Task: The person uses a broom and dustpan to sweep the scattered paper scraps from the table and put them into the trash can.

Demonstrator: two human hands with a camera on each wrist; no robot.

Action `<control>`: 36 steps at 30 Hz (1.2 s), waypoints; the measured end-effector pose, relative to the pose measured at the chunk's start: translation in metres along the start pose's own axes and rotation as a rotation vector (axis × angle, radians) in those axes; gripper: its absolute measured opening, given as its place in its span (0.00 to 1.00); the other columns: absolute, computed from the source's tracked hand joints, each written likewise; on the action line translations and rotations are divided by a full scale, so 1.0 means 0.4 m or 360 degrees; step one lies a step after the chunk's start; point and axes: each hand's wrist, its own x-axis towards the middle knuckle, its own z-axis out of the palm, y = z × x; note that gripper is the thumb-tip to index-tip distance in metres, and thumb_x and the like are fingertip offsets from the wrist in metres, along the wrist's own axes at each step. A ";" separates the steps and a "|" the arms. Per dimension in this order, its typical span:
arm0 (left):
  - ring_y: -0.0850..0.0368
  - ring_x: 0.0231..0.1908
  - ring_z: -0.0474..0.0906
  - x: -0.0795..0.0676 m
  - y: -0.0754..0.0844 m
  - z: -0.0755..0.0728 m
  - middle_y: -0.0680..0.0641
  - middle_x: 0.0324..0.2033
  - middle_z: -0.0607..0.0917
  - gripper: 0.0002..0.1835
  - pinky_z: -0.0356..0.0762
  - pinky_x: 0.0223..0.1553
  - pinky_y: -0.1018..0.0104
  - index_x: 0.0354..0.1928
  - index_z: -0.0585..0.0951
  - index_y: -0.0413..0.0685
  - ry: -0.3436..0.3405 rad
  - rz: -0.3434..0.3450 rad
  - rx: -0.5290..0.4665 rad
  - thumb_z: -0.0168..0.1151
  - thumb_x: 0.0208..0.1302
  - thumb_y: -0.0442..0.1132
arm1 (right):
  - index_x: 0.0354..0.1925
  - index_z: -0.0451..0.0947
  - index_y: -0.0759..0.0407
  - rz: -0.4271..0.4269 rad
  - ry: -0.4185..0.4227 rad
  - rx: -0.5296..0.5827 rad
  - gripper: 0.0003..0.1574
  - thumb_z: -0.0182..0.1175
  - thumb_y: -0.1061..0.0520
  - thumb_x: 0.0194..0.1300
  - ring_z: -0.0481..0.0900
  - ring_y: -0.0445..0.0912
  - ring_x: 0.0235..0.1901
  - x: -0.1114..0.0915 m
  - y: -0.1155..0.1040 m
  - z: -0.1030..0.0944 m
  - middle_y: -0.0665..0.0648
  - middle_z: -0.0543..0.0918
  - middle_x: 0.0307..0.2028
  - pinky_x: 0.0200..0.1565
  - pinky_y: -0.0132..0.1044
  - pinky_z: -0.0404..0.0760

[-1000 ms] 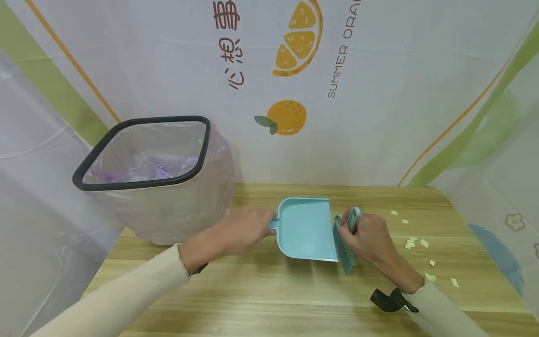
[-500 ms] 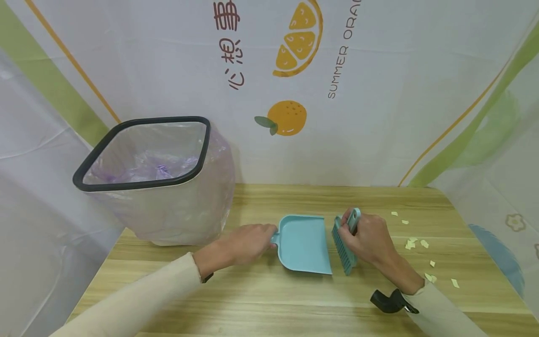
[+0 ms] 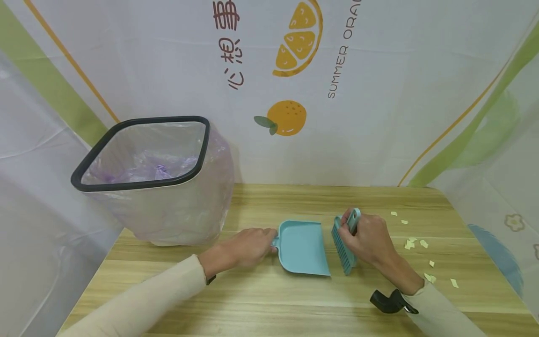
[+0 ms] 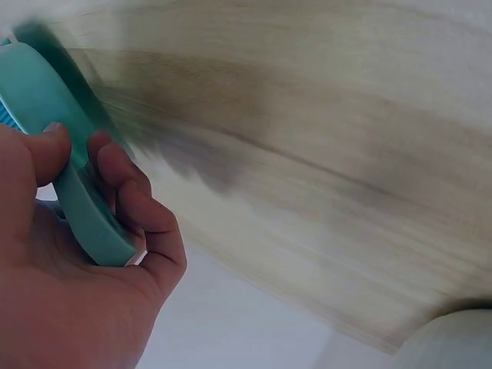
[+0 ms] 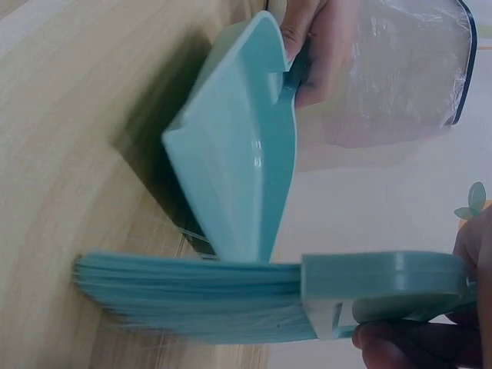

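Note:
My left hand [image 3: 251,245] grips the short handle of a light-blue dustpan [image 3: 303,248], with thumb and curled fingers around it in the left wrist view. The pan's inside looks bare, and its straight lip faces right. Shadow shows beneath the pan [image 5: 231,138] in the right wrist view. Just right of the lip, my right hand [image 3: 368,236] holds a matching hand brush [image 3: 344,248], its bristles [image 5: 192,296] reaching down at the tabletop. A narrow gap separates brush and lip in the head view. Several pale yellow paper scraps [image 3: 410,244] lie beyond the right hand.
A waste bin with a black rim [image 3: 139,186] and a clear purplish liner stands at the back left. The wooden table [image 3: 269,311] meets a white printed curtain [image 3: 370,135] behind and at both sides. A black strap device [image 3: 389,301] sits on the right wrist.
My left hand has brought the dustpan toward the table's near side and slightly left, widening the gap to the brush. The right hand and brush have stayed in place.

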 end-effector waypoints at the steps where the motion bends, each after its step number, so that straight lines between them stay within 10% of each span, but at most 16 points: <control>1: 0.58 0.34 0.73 0.000 0.000 0.002 0.54 0.35 0.75 0.11 0.76 0.39 0.60 0.53 0.76 0.43 -0.0001 -0.0001 -0.0001 0.60 0.86 0.45 | 0.29 0.80 0.53 -0.0002 0.0001 0.0000 0.06 0.64 0.63 0.61 0.61 0.28 0.17 0.000 0.000 0.000 0.37 0.72 0.17 0.18 0.29 0.63; 23: 0.59 0.35 0.76 0.012 -0.006 0.010 0.52 0.44 0.84 0.13 0.78 0.38 0.58 0.55 0.79 0.46 -0.0024 -0.0060 0.0044 0.63 0.84 0.48 | 0.30 0.79 0.54 -0.0021 -0.0108 -0.0040 0.05 0.63 0.61 0.64 0.63 0.30 0.18 0.007 -0.002 -0.013 0.38 0.72 0.18 0.20 0.32 0.65; 36: 0.60 0.29 0.73 0.028 -0.011 0.001 0.54 0.31 0.81 0.10 0.73 0.29 0.62 0.44 0.83 0.48 0.0041 0.0037 0.0063 0.67 0.81 0.46 | 0.35 0.79 0.57 0.0010 -0.0343 -0.0054 0.04 0.66 0.63 0.66 0.64 0.31 0.19 0.016 -0.007 -0.034 0.38 0.72 0.17 0.21 0.33 0.68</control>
